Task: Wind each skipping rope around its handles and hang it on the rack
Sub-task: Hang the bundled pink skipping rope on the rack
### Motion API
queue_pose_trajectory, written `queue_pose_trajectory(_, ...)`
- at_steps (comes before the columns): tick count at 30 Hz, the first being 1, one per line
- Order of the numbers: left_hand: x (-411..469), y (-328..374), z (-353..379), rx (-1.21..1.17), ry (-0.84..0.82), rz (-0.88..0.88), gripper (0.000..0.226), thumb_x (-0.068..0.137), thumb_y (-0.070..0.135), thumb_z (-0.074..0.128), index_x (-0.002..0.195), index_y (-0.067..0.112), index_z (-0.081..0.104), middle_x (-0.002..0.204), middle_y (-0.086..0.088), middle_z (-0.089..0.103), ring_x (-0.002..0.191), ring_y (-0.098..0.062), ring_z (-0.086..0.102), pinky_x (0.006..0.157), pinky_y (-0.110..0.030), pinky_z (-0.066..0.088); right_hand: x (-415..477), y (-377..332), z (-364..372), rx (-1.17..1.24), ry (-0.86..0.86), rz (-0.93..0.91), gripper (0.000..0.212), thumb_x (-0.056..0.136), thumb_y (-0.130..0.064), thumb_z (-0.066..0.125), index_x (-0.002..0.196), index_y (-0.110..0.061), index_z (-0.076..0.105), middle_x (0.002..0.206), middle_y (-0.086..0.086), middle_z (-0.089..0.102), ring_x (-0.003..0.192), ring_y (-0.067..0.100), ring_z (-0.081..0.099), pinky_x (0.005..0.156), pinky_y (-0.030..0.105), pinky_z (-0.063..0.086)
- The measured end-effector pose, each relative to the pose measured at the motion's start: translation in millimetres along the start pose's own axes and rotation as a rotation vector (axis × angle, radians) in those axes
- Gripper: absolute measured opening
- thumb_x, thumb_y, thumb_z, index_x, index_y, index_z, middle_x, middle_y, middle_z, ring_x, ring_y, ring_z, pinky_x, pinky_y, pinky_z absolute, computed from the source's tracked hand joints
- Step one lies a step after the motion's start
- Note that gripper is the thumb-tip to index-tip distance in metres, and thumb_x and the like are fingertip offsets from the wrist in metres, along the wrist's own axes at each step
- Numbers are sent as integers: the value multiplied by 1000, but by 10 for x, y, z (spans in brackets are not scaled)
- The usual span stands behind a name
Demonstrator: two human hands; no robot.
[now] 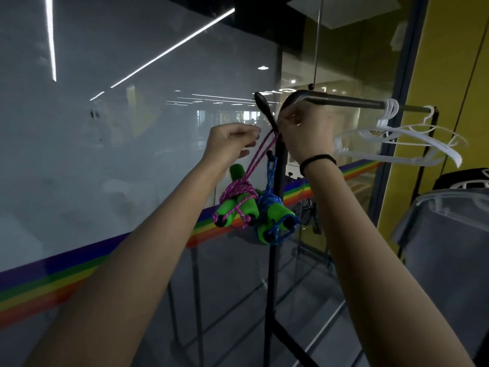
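A pink skipping rope [238,202] is wound around its green handles and dangles by a doubled pink strand from the black rack's hook [266,109]. Beside it on the right hangs a blue skipping rope [275,215], wound on green handles too, from a lower peg on the rack pole [274,260]. My left hand [230,144] pinches the top of the pink strand just left of the hook. My right hand [304,131] is closed on the same strand at the hook, where the loop sits; its fingertips are hidden behind the pole.
The rack's horizontal bar [352,103] runs right and carries white plastic hangers [397,139]. A garment in a clear cover [444,234] hangs lower right. A frosted glass wall with a rainbow stripe [66,276] stands behind, a yellow wall [444,75] to the right.
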State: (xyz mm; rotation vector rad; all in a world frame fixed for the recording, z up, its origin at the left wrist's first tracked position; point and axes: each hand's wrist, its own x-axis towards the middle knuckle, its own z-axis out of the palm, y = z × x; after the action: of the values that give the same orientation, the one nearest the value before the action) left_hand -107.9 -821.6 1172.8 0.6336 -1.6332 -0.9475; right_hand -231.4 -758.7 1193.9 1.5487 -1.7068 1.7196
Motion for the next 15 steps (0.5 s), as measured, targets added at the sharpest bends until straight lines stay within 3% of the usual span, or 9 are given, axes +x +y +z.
queue_pose_trajectory(4, -261, 131, -69, 58, 48, -13, 10, 87, 17, 63, 93, 15, 70, 83, 3, 71, 72, -4, 66, 72, -19, 53, -218, -156, -64, 135, -34, -32, 17, 89, -19, 50, 88, -10, 65, 76, 0, 63, 63, 9, 60, 58, 17, 52)
queue_pose_trajectory(6, -481, 175, -74, 100, 83, -26, 10, 87, 16, 62, 92, 13, 70, 78, 2, 70, 64, -3, 64, 64, -14, 51, -375, -193, -75, 200, -112, -16, 14, 88, -18, 53, 86, -11, 65, 72, 0, 63, 64, 12, 61, 56, 16, 51)
queue_pose_trajectory(8, -754, 194, -65, 122, 120, -46, 9, 87, 11, 62, 90, 10, 70, 73, 0, 68, 57, -2, 61, 57, -13, 48, -550, -189, -112, 290, -196, 8, 14, 87, -16, 54, 84, -10, 66, 74, 6, 67, 68, 21, 65, 61, 29, 55)
queue_pose_trajectory(10, -1072, 229, -41, 145, 165, -74, 12, 87, 7, 60, 94, 4, 69, 71, -2, 66, 53, 0, 59, 54, -10, 47, -767, -178, -196, 324, -267, 19, 15, 86, -16, 54, 85, -9, 67, 77, 8, 68, 71, 21, 64, 62, 28, 54)
queue_pose_trajectory(12, -1402, 296, 8, 176, 217, -107, 14, 88, 8, 59, 97, 3, 68, 72, -4, 65, 55, -3, 59, 56, -11, 48, -994, -165, -315, 354, -319, 47, 15, 85, -20, 56, 83, -11, 68, 77, 4, 68, 72, 17, 63, 61, 23, 49)
queue_pose_trajectory(15, -1948, 451, 116, 226, 307, -146, 13, 89, 8, 57, 94, 5, 69, 70, -3, 65, 57, -5, 57, 60, -15, 48, -1348, -182, -549, 480, -422, 95, 17, 83, -26, 60, 74, -15, 67, 72, 5, 68, 73, 23, 66, 69, 34, 55)
